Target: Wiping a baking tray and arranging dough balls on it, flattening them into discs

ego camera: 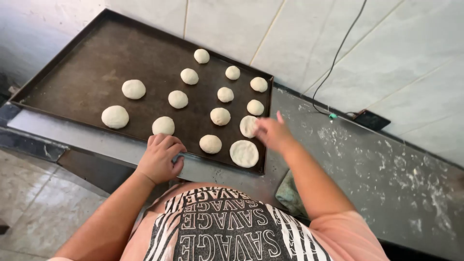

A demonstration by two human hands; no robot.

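A flattened dough disc (249, 126) sits at the right end of the dark baking tray (87, 82); the blurred right hand (273, 133) touches it, grip unclear. The left hand (161, 158) curls over the tray's near rim, among other dough rounds (163, 125)

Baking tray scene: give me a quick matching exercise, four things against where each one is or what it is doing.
Things:
1. left hand
2. right hand
3. flattened dough disc
4. black cable

Places or states:
A. hangs down the tiled wall
B. rests on the near rim of the baking tray
C. lies in the tray's near right corner
D. blurred, at a dough piece by the tray's right edge

Pairs: 1-B, 2-D, 3-C, 4-A
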